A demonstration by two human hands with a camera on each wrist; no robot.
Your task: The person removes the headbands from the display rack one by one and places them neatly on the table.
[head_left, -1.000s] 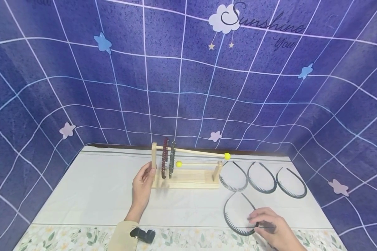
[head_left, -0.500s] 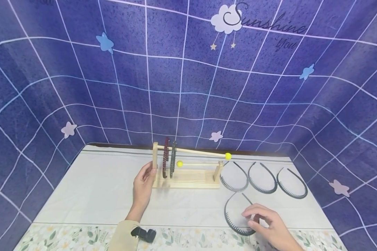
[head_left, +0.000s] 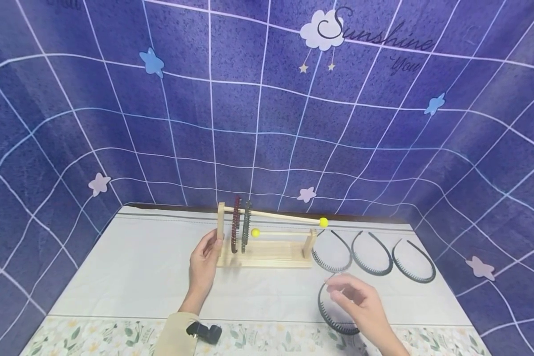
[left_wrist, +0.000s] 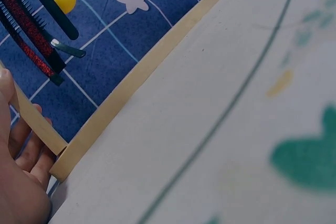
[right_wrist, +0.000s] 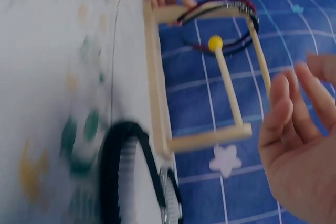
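Note:
A wooden rack (head_left: pixel 267 263) stands on the table, with two yellow-tipped rods on opposite posts. My left hand (head_left: pixel 203 262) grips its left post, thumb in front and fingers behind in the left wrist view. From the upper rod hang a dark red glittery toothed headband (head_left: pixel 235 232) and a dark grey-green one (head_left: pixel 246 230). My right hand (head_left: pixel 358 301) hovers, fingers loosely bent and holding nothing, over a black toothed headband (head_left: pixel 338 328) lying near the front; it hides part of that band. In the right wrist view the right hand's fingers (right_wrist: pixel 294 103) are bare.
Three more dark headbands lie in a row right of the rack: a left one (head_left: pixel 333 270), a middle one (head_left: pixel 373 271) and a right one (head_left: pixel 414 280). A blue gridded cloth (head_left: pixel 267 118) encloses the back and sides. Flowered cloth (head_left: pixel 129 336) runs along the front.
My right hand has come away from the near headband's right side and moved up and left over it. The left hand keeps its grip on the post.

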